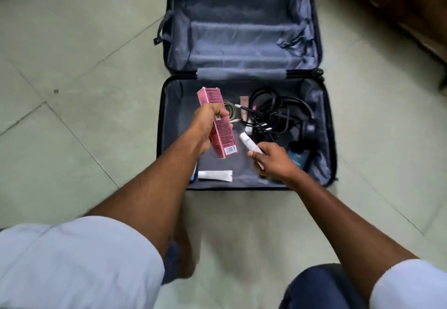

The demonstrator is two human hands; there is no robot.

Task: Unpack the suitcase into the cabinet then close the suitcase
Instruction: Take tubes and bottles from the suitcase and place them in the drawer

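A dark hard-shell suitcase with grey fabric lining [244,76] lies fully open on a pale green tiled floor [72,90], its hinge running across the middle. The far half beyond the hinge holds only loose lining and straps. The near half carries the remaining contents. Above its left part, the left hand [208,124] has its fingers wrapped round a long pink cardboard box [219,129], tilted with its barcode end toward the suitcase's near rim. Above the middle of that half, the right hand [273,158] pinches a small white tube [249,142] between thumb and fingers, clear of the lining. A tangle of black cables [278,112] fills the half's far right area, with a dark blue bottle [298,158] against the right wall. A flat white tube [215,175] lies just inside the near rim, left of centre. Open grey lining shows between it and the cables. Brown wooden furniture [411,6] stands well apart from the suitcase's far right corner.
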